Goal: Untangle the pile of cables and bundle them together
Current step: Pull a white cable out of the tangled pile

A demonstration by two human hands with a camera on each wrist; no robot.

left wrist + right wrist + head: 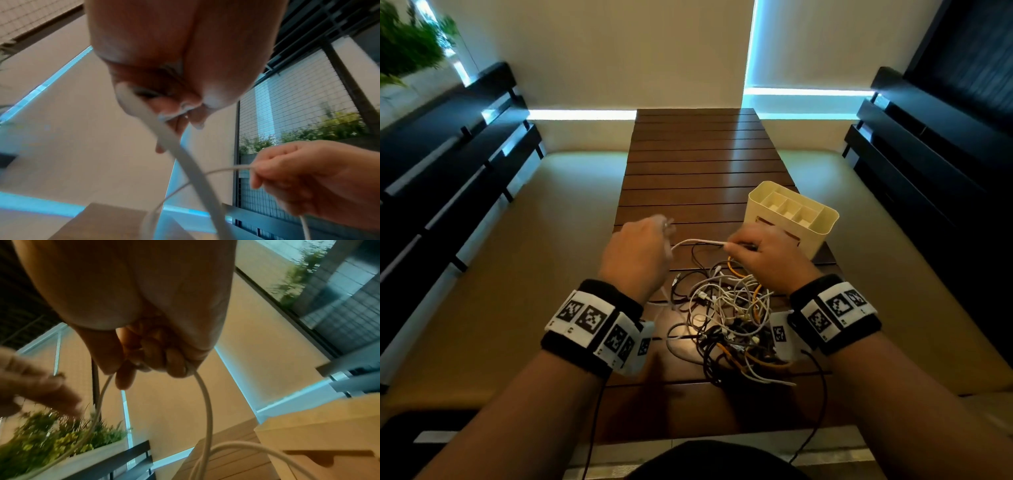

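Both hands raised above table, one white cable strung between them.

Left hand: fingers curled round white cable, plug end poking out past knuckles, blurred. From left wrist view, cable runs out of fist and down toward camera.

Right hand: thumb and forefinger pinching same cable, other fingers curled in. Right wrist view: cable leaves right fist on both sides and loops down; left hand blurred at frame edge.

Pile on near part of table, below and between wrists: white, black, yellow-orange cables, thoroughly knotted. Held cable drops back into pile; exact path through tangle unreadable. Thin black lead looped just under held span.

Around:
- Cream organiser with dividers, upright on table just beyond right hand, partly hidden by it. Compartments look bare from head view.
- Marker wristbands on both wrists; right band covers right edge of pile, left band sits just left of it.
- Black wire from right wrist hanging off near table edge.
- Dark benches both sides of table, well apart from it.
- Plant far left corner, blurred.
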